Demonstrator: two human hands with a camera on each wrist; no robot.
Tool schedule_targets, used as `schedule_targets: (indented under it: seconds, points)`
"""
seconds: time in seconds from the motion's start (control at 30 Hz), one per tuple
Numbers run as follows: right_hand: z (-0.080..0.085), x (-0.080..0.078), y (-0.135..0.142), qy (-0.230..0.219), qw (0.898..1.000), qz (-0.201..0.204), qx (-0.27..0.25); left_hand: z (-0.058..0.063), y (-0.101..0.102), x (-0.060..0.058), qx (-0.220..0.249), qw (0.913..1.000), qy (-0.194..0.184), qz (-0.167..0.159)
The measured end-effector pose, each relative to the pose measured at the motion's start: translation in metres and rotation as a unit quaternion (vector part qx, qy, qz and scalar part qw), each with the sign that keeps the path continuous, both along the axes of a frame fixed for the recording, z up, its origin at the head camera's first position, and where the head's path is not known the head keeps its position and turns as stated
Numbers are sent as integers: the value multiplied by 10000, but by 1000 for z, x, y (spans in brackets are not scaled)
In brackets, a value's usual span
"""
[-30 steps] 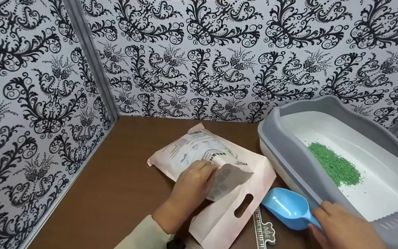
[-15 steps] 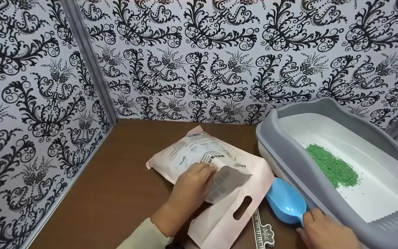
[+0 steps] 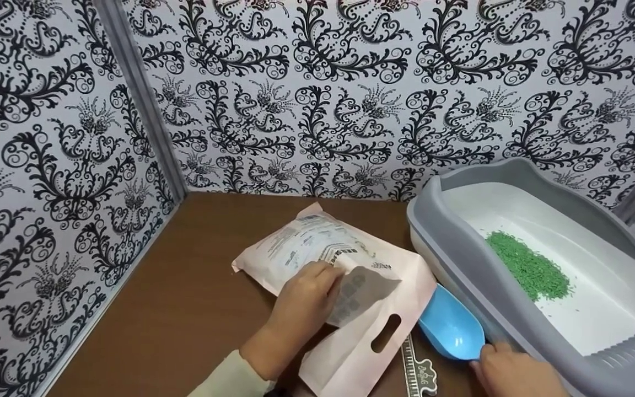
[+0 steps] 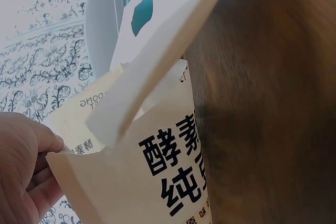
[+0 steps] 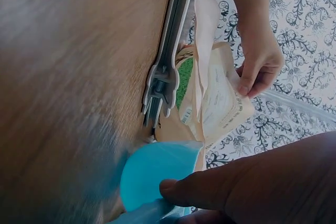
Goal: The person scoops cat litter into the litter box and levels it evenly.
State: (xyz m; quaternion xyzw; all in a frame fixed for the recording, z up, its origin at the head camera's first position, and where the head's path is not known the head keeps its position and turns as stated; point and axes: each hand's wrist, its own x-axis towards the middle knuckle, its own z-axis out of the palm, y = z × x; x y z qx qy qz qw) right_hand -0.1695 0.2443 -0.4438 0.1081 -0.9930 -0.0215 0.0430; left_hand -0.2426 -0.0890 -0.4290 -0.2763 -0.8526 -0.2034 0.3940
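A pale pink pouch (image 3: 262, 256) lies on the brown table with its mouth partly spread. My left hand (image 3: 301, 295) pinches the edge of that mouth between thumb and fingers, as the left wrist view shows (image 4: 23, 166). Green pellets (image 5: 184, 82) show inside the opening in the right wrist view. My right hand (image 3: 518, 369) grips the handle of a light blue scoop (image 3: 452, 325). The scoop's visible bowl holds nothing, and its front end lies at the pouch's right edge, by the handle cut-out, partly hidden by the pouch.
A grey and white litter box (image 3: 433, 220) stands close on the right, with a heap of green pellets (image 3: 527, 267) on its white floor. A sealing clip (image 3: 419, 372) lies between pouch and scoop. Patterned panels (image 3: 295, 99) wall the back and left.
My right hand has moved left and slightly toward me with the scoop, whose front now slips under the pouch's edge. The left hand keeps its hold, nearly still.
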Motion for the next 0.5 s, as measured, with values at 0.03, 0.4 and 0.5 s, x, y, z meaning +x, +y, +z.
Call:
schedule_targets:
  seconds: [0.03, 0.4, 0.5]
  points:
    - [2, 1, -1, 18, 10000, -20, 8, -1, 0, 0, 1, 10000, 14, -10]
    - [57, -1, -12, 2320, 9620, 1411, 265, -1, -1, 0, 54, 9999, 118, -103]
    - [80, -14, -22, 2820, 9375, 2008, 355, -1, 0, 1, 23, 9999, 79, -87]
